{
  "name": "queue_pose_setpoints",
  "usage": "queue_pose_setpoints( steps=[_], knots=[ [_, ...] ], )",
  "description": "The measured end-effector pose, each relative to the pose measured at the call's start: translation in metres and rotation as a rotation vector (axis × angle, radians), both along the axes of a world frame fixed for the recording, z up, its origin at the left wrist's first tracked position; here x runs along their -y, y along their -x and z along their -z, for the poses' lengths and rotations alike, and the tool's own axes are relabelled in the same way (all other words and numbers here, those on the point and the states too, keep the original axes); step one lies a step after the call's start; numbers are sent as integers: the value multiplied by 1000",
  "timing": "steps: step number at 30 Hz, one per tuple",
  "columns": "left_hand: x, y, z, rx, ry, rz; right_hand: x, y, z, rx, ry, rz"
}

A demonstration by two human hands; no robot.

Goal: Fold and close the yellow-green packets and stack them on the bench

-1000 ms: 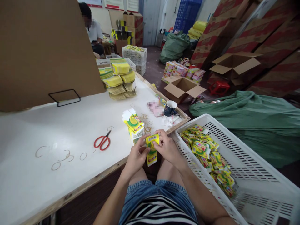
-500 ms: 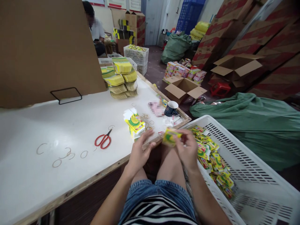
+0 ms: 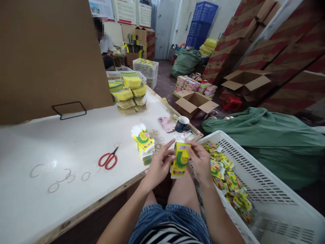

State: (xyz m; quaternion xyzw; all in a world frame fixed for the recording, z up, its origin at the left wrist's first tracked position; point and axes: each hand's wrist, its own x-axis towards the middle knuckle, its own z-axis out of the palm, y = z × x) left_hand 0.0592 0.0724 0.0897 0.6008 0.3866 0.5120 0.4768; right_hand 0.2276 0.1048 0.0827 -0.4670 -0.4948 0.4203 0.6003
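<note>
Over my lap, my right hand (image 3: pixel 200 157) pinches a flat yellow-and-green printed packet (image 3: pixel 180 161) by its upper right edge. My left hand (image 3: pixel 158 166) is at the packet's left edge, thumb and fingers closed there and the index finger stretched upward. A stack of similar yellow-and-green packets (image 3: pixel 143 140) with white ends stands on the table just beyond my left hand. To my right, a white plastic basket (image 3: pixel 266 173) contains many loose yellow packets (image 3: pixel 231 181), beside my right forearm.
Red-handled scissors (image 3: pixel 108 160) and several rubber bands (image 3: pixel 86 176) lie on the white table (image 3: pixel 76 142). A dark mug (image 3: pixel 182 124) stands near its right edge. Bundled yellow cards (image 3: pixel 130 89) are piled farther back. An open carton (image 3: pixel 195 101) and green sack (image 3: pixel 264 142) lie beyond the basket; a person sits behind.
The packet, blurred and at my right hand before, is now upright between both hands. My left hand has moved right to meet it. The camera view has shifted slightly.
</note>
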Motion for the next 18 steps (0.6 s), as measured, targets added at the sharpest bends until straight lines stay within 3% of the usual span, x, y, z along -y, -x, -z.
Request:
queue_pose_setpoints(
  steps=[4,8,10,13,15,18],
  knots=[
    [-5,-7,-4,101,73,14,3,11,-3,50,-46,-8],
    [-7,-2,4,49,22,-11,0,-9,1,168,-76,-19],
    [-10,8,11,-131,-89,-164,-4,-30,1,322,-161,126],
    [-17,30,28,-499,-158,-506,-16,-53,-2,620,-289,452],
    [-22,42,44,-679,-93,-592,-27,-46,0,668,-256,402],
    [-25,50,63,-772,-83,-502,-47,1,17,548,-60,77]
  ],
)
